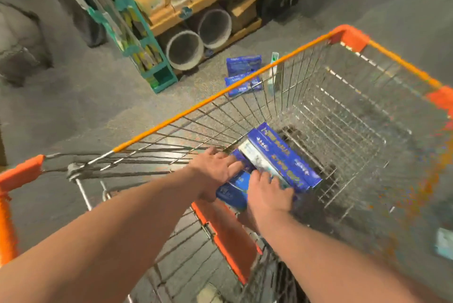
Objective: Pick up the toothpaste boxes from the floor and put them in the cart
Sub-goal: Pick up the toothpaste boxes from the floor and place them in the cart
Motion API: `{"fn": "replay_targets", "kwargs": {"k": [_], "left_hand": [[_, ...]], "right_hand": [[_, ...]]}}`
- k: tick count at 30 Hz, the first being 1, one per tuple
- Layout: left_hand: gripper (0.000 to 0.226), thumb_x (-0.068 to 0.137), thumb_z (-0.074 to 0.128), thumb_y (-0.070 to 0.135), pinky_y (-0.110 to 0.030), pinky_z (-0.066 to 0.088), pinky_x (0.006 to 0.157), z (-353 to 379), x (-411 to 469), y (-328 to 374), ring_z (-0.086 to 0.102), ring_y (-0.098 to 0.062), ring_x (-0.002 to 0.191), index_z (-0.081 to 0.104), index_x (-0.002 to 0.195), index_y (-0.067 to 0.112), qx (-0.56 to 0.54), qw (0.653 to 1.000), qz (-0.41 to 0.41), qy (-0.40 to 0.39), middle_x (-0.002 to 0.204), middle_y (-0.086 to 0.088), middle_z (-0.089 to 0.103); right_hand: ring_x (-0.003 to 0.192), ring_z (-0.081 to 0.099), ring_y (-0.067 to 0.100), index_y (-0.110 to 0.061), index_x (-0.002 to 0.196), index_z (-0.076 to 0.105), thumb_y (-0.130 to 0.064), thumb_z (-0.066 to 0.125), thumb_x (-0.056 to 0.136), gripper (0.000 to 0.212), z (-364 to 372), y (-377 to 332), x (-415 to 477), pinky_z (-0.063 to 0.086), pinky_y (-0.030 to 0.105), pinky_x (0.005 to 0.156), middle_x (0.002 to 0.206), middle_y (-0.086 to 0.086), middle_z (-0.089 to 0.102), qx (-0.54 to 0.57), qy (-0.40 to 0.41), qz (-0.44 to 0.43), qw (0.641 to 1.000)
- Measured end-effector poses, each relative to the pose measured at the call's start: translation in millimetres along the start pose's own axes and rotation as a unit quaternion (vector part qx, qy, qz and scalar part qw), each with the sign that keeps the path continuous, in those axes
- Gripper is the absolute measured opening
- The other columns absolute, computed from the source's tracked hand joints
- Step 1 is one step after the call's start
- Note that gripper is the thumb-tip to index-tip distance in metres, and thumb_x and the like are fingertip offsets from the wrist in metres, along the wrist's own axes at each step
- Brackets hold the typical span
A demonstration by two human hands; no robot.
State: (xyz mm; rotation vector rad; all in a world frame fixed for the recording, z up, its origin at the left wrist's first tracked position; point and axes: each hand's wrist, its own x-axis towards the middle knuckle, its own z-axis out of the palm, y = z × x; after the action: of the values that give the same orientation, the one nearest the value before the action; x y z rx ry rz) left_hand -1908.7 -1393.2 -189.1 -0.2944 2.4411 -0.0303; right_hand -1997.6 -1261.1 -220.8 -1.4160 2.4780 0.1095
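L-HAND: my left hand grasps the bundle of toothpaste boxes, fingers spread on top, thumb beneath | R-HAND: my right hand grasps the same bundle, fingers curled over it | BUNDLE: inside the cart, at its 6 o'clock end | FLOOR: loose boxes lie at 12 o'clock, just outside the cart.

The left grip and right grip are bare, forearms likewise.
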Motion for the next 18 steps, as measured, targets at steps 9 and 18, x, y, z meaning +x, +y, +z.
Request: {"fn": "replay_targets", "kwargs": {"k": [9,18], "left_hand": [[0.07,0.092,0.063,0.026,-0.047,0.02,0.117,71.7,57.3,7.4,0.035,-0.023,0.14,0.021,0.148,0.026,0.034,0.998,0.056,0.019,0.149,0.003,0.037],[0.059,0.096,0.04,0.022,-0.054,0.013,0.123,83.0,64.9,19.5,0.029,-0.038,0.143,0.03,0.154,0.027,-0.002,0.991,0.087,0.105,0.158,-0.01,0.028]], "right_hand": [[0.048,0.051,0.02,-0.021,0.065,0.057,-0.008,0.04,0.097,0.038,119.5,-5.4,8.0,0.043,0.027,0.055,0.06,0.0,0.052,0.146,-0.072,0.114,0.98],[0.062,0.056,0.018,-0.022,0.082,0.062,-0.01,0.019,0.102,0.049,128.8,-0.6,1.7,0.035,0.026,0.047,0.072,-0.002,0.056,0.058,-0.074,0.141,0.986]]}}
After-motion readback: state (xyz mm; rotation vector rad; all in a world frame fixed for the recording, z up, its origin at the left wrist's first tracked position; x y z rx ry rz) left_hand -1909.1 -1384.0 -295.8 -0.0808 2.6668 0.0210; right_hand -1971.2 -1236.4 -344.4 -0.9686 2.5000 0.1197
